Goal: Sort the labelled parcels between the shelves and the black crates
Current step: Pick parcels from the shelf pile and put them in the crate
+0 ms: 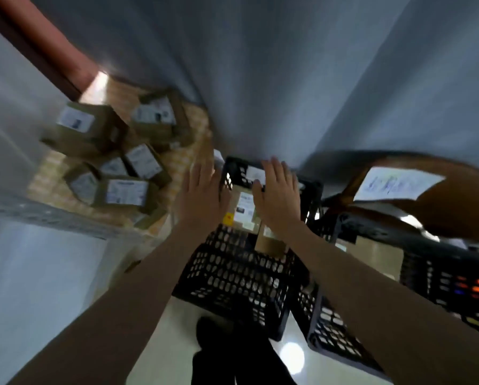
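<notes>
**Over the crate: parcel just inside, hands spread**

Above the nearest black crate (pixel 234 276) both hands are hovering with fingers straight and spread, gripping nothing. The left hand (pixel 202 194) is hanging at the crate's left rim; the right hand (pixel 278 194) is lying over the far end of a labelled parcel (pixel 245 211) that is sitting inside the crate, toward its far wall. Whether the right palm is touching the parcel, I cannot tell; the view is blurring. More labelled parcels (pixel 113 162) are lying heaped at the near edge of the shelf (pixel 52 195) to the left, well apart from the hands. A second crate (pixel 427 262) is standing to the right, carrying a large brown parcel (pixel 416 195).

Judgement: the placing step looks about finished. The next move calls for swinging left to the heap, reading a label, and picking one parcel cleanly without toppling its neighbours.
</notes>
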Tool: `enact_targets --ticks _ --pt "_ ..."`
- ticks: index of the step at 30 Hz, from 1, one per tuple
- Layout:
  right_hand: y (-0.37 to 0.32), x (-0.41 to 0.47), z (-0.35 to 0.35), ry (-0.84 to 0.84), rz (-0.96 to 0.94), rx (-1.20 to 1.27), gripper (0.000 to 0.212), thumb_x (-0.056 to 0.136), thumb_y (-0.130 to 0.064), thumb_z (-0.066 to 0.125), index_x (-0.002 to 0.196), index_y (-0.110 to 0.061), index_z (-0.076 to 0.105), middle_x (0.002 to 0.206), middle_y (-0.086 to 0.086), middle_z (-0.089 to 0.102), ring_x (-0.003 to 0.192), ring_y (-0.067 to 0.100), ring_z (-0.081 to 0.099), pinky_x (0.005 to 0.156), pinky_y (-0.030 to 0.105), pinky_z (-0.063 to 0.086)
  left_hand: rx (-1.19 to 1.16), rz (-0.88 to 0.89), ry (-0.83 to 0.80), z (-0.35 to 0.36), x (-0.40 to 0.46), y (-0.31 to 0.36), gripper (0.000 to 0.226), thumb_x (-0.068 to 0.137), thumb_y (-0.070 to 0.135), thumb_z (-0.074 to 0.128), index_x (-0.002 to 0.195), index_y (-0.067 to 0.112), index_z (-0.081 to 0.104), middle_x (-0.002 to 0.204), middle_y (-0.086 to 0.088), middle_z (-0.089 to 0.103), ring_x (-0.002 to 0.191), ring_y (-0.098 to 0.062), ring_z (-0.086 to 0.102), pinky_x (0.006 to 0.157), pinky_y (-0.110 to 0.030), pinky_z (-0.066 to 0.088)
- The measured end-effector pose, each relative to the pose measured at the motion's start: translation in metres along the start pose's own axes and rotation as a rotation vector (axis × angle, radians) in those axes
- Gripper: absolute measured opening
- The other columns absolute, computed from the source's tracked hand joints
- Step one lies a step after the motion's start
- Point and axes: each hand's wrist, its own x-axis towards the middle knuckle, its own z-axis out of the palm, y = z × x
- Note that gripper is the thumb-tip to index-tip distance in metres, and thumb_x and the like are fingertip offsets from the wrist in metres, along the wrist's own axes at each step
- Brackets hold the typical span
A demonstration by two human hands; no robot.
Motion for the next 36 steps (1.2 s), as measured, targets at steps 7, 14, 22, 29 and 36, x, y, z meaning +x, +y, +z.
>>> enact_targets --ticks 7,14,22,29,36 --pt "-0.092 -0.026 -0.085 0.099 -0.227 -0.026 0.065 0.097 -0.046 0.023 0.152 -0.016 0.039 0.159 0.011 0.038 0.145 0.034 0.034 0.12 0.052 0.025 0.044 -0.144 0.17 -0.134 -0.054 -0.041 0.055 0.1 0.04 0.034 0.136 0.006 0.059 0.143 -0.019 0.054 0.132 -0.04 0.05 0.111 -0.057 0.036" --pt "-0.15 -0.101 -0.136 0.11 -0.406 -0.031 0.07 0.095 -0.052 0.017 0.157 -0.021 0.026 0.165 0.008 0.024 0.152 0.031 0.022 0.125 0.051 0.015 0.116 -0.261 0.319 -0.21 -0.156 -0.054 0.058 0.097 0.041 0.04 0.145 0.01 0.049 0.151 -0.016 0.046 0.138 -0.037 0.043 0.116 -0.054 0.03" --pt "-0.238 -0.188 -0.187 0.19 -0.661 0.0 0.062 0.102 -0.047 0.031 0.154 -0.015 0.035 0.16 0.012 0.035 0.148 0.033 0.031 0.122 0.053 0.024 0.257 -0.467 0.321 -0.301 -0.287 -0.058 0.064 0.103 0.047 0.019 0.157 0.015 0.03 0.166 -0.01 0.02 0.154 -0.031 0.016 0.125 -0.05 0.007" --pt "-0.328 -0.251 -0.207 0.229 -0.939 0.162 0.059 0.1 -0.044 0.033 0.15 -0.015 0.047 0.155 0.014 0.044 0.142 0.037 0.043 0.116 0.057 0.034 0.324 -0.669 0.39 -0.366 -0.378 -0.072 0.081 0.094 0.057 -0.001 0.158 0.017 0.027 0.166 -0.008 0.02 0.154 -0.029 0.014 0.125 -0.046 0.005" --pt "-0.396 -0.301 -0.207 0.172 -1.207 0.262 0.06 0.094 -0.04 0.043 0.149 -0.014 0.046 0.155 0.013 0.044 0.143 0.034 0.041 0.114 0.054 0.036 0.358 -0.916 0.425 -0.398 -0.459 -0.08 0.084 0.089 0.057 -0.003 0.159 0.019 0.025 0.168 -0.007 0.015 0.155 -0.028 0.009 0.126 -0.047 0.004"
